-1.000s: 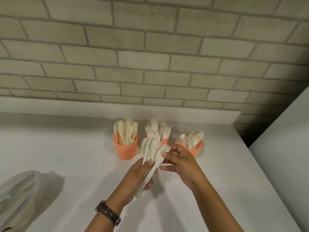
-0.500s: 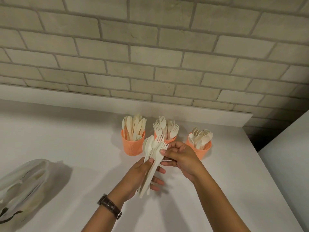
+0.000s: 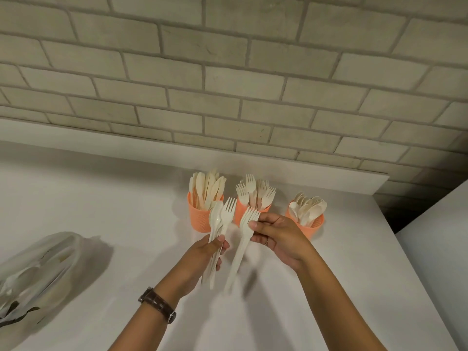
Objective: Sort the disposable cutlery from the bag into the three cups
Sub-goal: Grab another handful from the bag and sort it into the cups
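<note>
I see the left hand [image 3: 205,257] gripping a bundle of spoons and a fork [image 3: 219,220]. The right hand [image 3: 281,236], close beside it, pinches several forks [image 3: 240,247]. Just beyond the hands stand the knife cup [image 3: 200,220], fork cup [image 3: 239,211] and spoon cup [image 3: 311,228]. The bag [image 3: 38,269] lies well left of them.

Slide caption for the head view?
Right hand pinches white disposable forks, left hand holds mixed cutlery, before three orange ribbed cups.

Ribbed orange plastic cups [image 3: 202,217]; matt cream forks [image 3: 241,239]; rough brick wall [image 3: 228,84].
</note>
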Tool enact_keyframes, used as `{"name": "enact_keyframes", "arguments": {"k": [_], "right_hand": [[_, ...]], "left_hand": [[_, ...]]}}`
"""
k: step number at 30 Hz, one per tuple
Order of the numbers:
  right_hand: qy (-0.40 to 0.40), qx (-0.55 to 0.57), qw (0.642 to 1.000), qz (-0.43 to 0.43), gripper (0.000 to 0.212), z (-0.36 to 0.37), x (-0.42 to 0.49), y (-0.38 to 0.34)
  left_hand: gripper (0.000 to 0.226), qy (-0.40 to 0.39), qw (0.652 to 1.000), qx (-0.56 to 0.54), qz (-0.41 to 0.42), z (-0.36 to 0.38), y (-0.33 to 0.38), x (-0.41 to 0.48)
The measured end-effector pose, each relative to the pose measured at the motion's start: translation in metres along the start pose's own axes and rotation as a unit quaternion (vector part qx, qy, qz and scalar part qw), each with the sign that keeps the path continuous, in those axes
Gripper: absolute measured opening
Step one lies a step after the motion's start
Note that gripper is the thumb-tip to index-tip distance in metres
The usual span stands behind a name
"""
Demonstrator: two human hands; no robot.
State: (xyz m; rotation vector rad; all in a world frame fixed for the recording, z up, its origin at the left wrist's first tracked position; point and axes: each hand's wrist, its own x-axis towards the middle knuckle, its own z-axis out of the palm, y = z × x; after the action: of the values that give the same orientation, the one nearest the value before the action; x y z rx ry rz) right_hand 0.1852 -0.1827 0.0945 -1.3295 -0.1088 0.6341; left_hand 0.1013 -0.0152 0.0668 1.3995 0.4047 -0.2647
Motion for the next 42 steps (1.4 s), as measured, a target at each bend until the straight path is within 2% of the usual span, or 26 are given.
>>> {"name": "enact_keyframes", "arguments": {"k": [4, 8, 11, 13, 15, 17, 19, 21, 23, 25, 30, 33, 37, 42], "right_hand": [[-0.03, 0.016, 0.999, -0.028, 0.011, -0.004, 0.0, -0.008], [-0.071, -0.023, 0.996, -0.053, 0.013, 0.002, -0.003, -0.017], [-0.064, -0.044, 0.995, -0.066, 0.015, 0.005, -0.002, -0.02], [-0.044, -0.058, 0.995, -0.068, 0.012, 0.005, 0.0, -0.021], [-0.018, -0.072, 0.994, -0.079, 0.014, 0.003, 0.0, -0.028], [0.023, -0.087, 0.987, -0.13, 0.014, -0.001, -0.002, -0.045], [0.09, -0.106, 0.97, -0.198, 0.016, -0.004, -0.002, -0.07], [0.154, -0.145, 0.945, -0.249, 0.02, -0.007, 0.005, -0.092], [0.192, -0.239, 0.912, -0.273, 0.015, -0.007, 0.018, -0.102], [0.202, -0.321, 0.882, -0.28, 0.008, -0.004, 0.036, -0.101], [0.177, -0.489, 0.806, -0.282, 0.008, 0.004, 0.08, -0.09], [0.173, -0.489, 0.812, -0.27, 0.01, 0.01, 0.094, -0.083], [0.197, -0.391, 0.855, -0.277, 0.004, 0.009, 0.101, -0.071], [0.221, -0.31, 0.877, -0.293, 0.015, 0.0, 0.091, -0.042]], "left_hand": [[0.032, -0.118, 0.972, -0.188, -0.077, -0.003, 0.003, -0.003], [0.034, -0.216, 0.945, -0.212, -0.126, 0.001, 0.002, -0.004], [0.036, -0.237, 0.933, -0.233, -0.141, 0.001, 0.003, -0.004], [0.037, -0.208, 0.945, -0.216, -0.133, 0.001, 0.004, -0.005], [0.036, -0.149, 0.972, -0.145, -0.105, 0.002, 0.004, -0.006], [0.034, -0.072, 0.993, -0.06, -0.075, 0.0, 0.002, -0.005], [0.032, -0.004, 0.998, -0.018, -0.056, -0.005, 0.0, -0.003], [0.032, 0.034, 0.999, 0.002, -0.034, -0.012, 0.0, -0.002], [0.033, 0.05, 0.999, 0.003, -0.013, -0.016, 0.002, -0.004], [0.034, 0.057, 0.998, 0.001, 0.004, -0.017, 0.006, -0.007], [0.035, 0.053, 0.998, 0.012, 0.025, -0.018, 0.009, -0.009], [0.034, 0.053, 0.998, 0.024, 0.025, -0.018, 0.007, -0.009], [0.034, 0.05, 0.998, 0.028, 0.025, -0.018, 0.003, -0.008], [0.033, 0.041, 0.998, -0.033, 0.022, -0.016, 0.004, -0.008]]}}
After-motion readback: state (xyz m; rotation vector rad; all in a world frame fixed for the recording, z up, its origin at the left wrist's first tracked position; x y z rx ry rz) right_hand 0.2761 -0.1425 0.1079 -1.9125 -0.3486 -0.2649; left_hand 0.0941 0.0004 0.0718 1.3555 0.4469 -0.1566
